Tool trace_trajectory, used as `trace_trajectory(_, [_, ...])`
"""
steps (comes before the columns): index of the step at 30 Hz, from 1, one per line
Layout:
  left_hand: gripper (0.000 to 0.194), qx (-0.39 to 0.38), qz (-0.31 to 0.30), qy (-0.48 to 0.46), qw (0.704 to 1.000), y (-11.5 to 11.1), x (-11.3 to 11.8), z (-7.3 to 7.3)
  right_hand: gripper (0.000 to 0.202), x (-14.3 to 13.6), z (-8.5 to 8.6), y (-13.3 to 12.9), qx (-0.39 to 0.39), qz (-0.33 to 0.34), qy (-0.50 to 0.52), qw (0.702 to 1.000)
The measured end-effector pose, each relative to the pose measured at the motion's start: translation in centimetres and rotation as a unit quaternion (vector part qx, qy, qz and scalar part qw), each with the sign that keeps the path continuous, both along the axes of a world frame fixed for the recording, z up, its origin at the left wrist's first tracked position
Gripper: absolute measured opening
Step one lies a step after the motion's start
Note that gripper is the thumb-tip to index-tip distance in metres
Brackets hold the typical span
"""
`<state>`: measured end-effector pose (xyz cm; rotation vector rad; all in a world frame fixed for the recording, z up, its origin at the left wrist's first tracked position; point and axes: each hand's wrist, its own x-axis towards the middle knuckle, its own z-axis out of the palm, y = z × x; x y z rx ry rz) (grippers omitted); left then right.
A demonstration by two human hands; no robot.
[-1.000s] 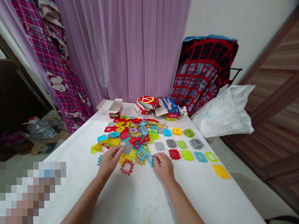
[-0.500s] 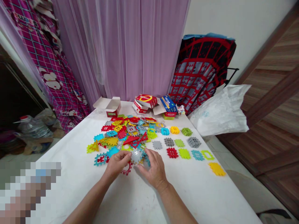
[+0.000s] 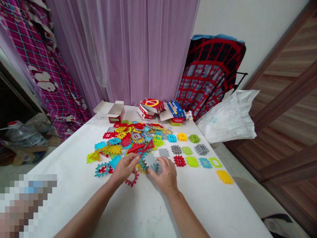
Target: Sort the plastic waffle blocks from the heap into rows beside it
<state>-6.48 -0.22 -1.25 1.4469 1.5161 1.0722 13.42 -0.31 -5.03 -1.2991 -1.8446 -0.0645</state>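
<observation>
A flat grey interlocking tile [image 3: 150, 159] with toothed edges is gripped in my right hand [image 3: 165, 175], thumb below and fingers at its right side. More grey shows behind those fingers, too blurred to make out. My left hand [image 3: 123, 169] is just left of the tile, thumb and fingertips closed together; whether anything small is between them is hidden. Beneath and behind both hands spreads a heap of mixed coloured tiles [image 3: 115, 149]. A dark red square frame tile [image 3: 132, 178] lies at the heap's near edge, close to my left hand.
Tiles sit in rows at the right, among them a red stack [image 3: 179, 161], a lime tile [image 3: 192, 161] and a yellow one [image 3: 225, 177]. Opened boxes [image 3: 116, 114] line the back of the white table [image 3: 133, 211]. A white plastic bag [image 3: 229, 115] hangs over its right edge.
The grey tile has tilted and shifted slightly right in my right hand. My left fingertips have come away from its edge. The whole view has turned slightly to the right.
</observation>
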Motion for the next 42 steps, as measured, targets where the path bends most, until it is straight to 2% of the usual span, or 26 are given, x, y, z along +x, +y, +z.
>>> trace_trajectory(3, [0.040, 0.062, 0.031, 0.059, 0.996, -0.3, -0.7, -0.3, 0.032, 1.9, -0.3, 1.7, 0.001, -0.129, -0.025, 0.991])
trace_trajectory(5, [0.037, 0.132, 0.041, 0.144, 0.980, -0.8, -1.3, -0.8, 0.030, 2.7, -0.6, 2.6, -0.006, -0.199, -0.046, 0.979])
trace_trajectory(8, [0.036, 0.204, 0.045, 0.219, 0.953, -1.6, -2.3, -1.7, 0.028, 3.0, -0.9, 3.4, -0.008, -0.249, -0.065, 0.966])
trace_trajectory(12, [0.033, 0.240, 0.036, 0.228, 0.943, -2.5, -3.7, -2.4, 0.028, 2.5, -1.2, 3.5, -0.013, -0.260, -0.077, 0.962])
trace_trajectory(18, [0.029, 0.246, 0.049, 0.215, 0.944, -3.1, -5.1, -2.9, 0.029, 2.6, -1.4, 3.6, -0.026, -0.274, -0.084, 0.958])
trace_trajectory(25, [0.031, 0.228, 0.062, 0.221, 0.946, -3.0, -5.3, -2.3, 0.030, 2.4, -1.4, 3.6, -0.042, -0.275, -0.096, 0.956])
trace_trajectory(35, [0.032, 0.211, 0.069, 0.227, 0.948, -3.0, -5.3, -2.7, 0.032, 2.4, -1.6, 3.6, -0.046, -0.265, -0.091, 0.959])
trace_trajectory(42, [0.033, 0.202, 0.064, 0.234, 0.949, -3.0, -5.2, -2.4, 0.032, 2.4, -1.7, 3.6, -0.055, -0.263, -0.090, 0.959])
